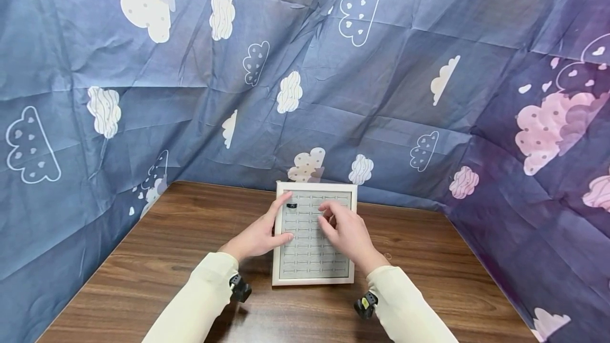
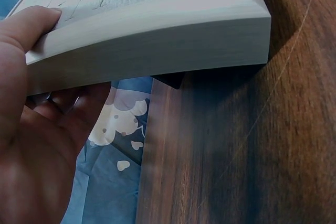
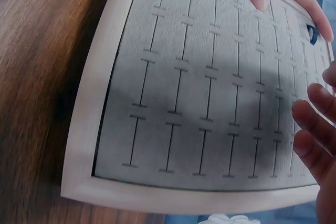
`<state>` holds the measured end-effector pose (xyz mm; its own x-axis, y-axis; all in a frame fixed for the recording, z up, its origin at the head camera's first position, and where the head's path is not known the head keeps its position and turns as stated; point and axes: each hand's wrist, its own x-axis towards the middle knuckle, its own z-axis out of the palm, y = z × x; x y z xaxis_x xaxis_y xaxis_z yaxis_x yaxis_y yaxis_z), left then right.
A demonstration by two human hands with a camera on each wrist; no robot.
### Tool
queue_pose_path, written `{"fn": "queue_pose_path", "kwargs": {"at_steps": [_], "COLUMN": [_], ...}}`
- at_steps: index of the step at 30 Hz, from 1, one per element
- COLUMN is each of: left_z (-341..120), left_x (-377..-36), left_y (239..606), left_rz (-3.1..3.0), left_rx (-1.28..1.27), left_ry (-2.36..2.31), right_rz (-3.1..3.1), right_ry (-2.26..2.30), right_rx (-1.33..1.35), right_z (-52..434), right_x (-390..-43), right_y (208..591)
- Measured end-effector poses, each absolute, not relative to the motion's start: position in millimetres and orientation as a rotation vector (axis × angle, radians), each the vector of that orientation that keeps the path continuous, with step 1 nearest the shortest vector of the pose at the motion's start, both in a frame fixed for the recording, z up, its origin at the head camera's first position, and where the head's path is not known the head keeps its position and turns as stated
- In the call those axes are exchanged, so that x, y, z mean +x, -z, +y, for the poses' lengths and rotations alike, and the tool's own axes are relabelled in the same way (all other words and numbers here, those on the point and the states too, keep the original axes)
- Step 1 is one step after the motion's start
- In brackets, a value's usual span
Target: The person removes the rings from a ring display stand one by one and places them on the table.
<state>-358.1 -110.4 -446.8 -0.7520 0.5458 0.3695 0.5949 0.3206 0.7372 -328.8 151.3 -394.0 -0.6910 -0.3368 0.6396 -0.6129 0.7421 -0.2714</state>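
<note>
A white-framed tray (image 1: pixel 314 280) with a grey slotted velvet insert lies at the middle of the wooden table. One small dark ring (image 1: pixel 292 206) sits in a slot near its far left corner, also seen in the right wrist view as the dark ring (image 3: pixel 313 34). My left hand (image 1: pixel 276 221) grips the tray's left edge. Its thumb lies on the frame (image 2: pixel 157 40), with the other fingers along the edge. My right hand (image 1: pixel 333 218) hovers over the middle of the insert, fingers loosely bent and apart (image 3: pixel 315 129), holding nothing that I can see.
The brown wooden table (image 1: pixel 167 247) is enclosed on three sides by a blue cloth with cloud prints (image 1: pixel 305 94). Its left edge is close to the tray's side (image 2: pixel 144 156). Small black cameras are strapped at both wrists (image 1: pixel 240 288).
</note>
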Motion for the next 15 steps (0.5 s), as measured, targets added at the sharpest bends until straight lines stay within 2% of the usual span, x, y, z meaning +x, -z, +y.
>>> {"fn": "queue_pose_path", "kwargs": {"at_steps": [15], "left_z": [-110], "left_x": [-359], "left_y": [447], "left_rz": [-2.485], "left_rx": [-1.100], "left_ry": [1.418], "right_rz": [-2.334], "right_ry": [-0.560], "right_rx": [0.816], "right_z": [122], "right_x": [-337], "right_y": [391]}}
